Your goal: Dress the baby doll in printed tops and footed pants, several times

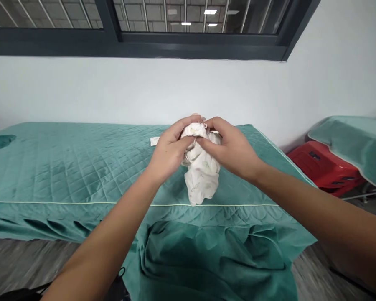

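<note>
Both hands are pinching one item: left hand (166,154) and right hand (235,147) are gripping the bunched far end of a white printed cloth (203,177), thumbs nearly meeting on the near side. Cloth is sitting right of centre over the green quilted bed (81,167), its loose tail hanging toward the near piping (232,205); can't tell whether that tail is touching the cover. Main risk as I'm reading it: the grip is bearing on a small gathered wad while the rest is dangling free, so if either thumb is relaxing early, folds could be slipping out and the bundle unrolling. Second: layers are overlapping under the fingers, so a pull could be catching one ply only and twisting or stretching the fabric. Third: the tail is ending around the near edge, so a dropped cloth could be sliding down over the draped skirt (213,255) toward the floor (28,255). Also, a small white piece (154,141) is showing just left of the left hand; can't tell if it's joining the cloth. If it is, it could be snagging or dragging; if separate, a sweeping wrist could be knocking it. Fingertips on the far side are mostly hiding, so actual hold there is unclear.
</note>
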`<state>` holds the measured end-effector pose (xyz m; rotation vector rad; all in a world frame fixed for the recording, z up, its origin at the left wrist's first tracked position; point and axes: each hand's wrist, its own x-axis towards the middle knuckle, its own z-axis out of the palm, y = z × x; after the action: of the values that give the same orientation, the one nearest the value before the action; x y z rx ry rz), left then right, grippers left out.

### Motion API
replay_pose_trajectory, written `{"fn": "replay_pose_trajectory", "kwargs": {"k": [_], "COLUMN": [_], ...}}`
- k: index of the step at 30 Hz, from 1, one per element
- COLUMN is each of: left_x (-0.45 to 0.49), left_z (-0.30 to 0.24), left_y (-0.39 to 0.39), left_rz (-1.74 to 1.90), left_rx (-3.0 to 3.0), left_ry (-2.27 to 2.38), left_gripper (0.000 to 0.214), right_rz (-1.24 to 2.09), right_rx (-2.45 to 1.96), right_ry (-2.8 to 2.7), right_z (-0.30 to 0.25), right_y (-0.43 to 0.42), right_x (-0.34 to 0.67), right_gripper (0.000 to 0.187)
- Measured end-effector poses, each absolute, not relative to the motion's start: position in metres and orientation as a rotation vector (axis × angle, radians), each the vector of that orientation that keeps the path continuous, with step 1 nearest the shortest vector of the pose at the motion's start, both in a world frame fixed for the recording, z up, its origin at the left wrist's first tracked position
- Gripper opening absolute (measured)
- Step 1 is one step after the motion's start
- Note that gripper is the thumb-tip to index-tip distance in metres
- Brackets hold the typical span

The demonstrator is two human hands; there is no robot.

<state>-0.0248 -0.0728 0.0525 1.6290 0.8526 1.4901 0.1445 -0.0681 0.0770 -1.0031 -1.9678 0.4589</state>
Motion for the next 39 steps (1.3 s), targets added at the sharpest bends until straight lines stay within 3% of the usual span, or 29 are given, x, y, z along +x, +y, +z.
{"fn": "replay_pose_trajectory", "kwargs": {"k": [6, 12, 17, 20, 22, 29, 34, 39], "left_x": [-0.04, -0.024, -0.011, -0.016, -0.021, -0.023, -0.022, -0.036], "left_z": [0.073, 0.083, 0.075, 0.066, 0.063, 0.066, 0.077, 0.09], "left_y": [-0.059, -0.078, -0.085, -0.072, -0.064, -0.049, -0.046, -0.049], "left_rz": [1.569, 1.69, 1.441, 1.207, 1.156, 1.554, 1.626, 1.594], "left_rx": [1.866, 2.061, 2.057, 1.994, 1.915, 1.701, 1.755, 1.767], "left_ry": [1.054, 0.948, 0.946, 0.98, 0.933, 0.753, 0.782, 0.849], "left_gripper": [0.033, 0.018, 0.021, 0.01, 0.014, 0.025, 0.033, 0.018], "right_rz": [0.447, 0.798, 0.944, 0.839, 0.75, 0.784, 0.905, 0.855], "right_rx": [-1.001, -0.924, -0.971, -0.987, -0.98, -0.873, -0.784, -0.73], "right_ry": [-1.905, -1.722, -1.617, -1.621, -1.653, -1.848, -1.92, -1.835], "right_z": [0.1, 0.1, 0.096, 0.094, 0.093, 0.1, 0.106, 0.118], "right_y": [-0.058, -0.047, -0.039, -0.032, -0.03, -0.048, -0.052, -0.042], "right_x": [0.154, 0.159, 0.163, 0.175, 0.183, 0.179, 0.168, 0.176], "right_gripper": [0.008, 0.018, 0.015, 0.01, 0.008, 0.015, 0.036, 0.04]}}
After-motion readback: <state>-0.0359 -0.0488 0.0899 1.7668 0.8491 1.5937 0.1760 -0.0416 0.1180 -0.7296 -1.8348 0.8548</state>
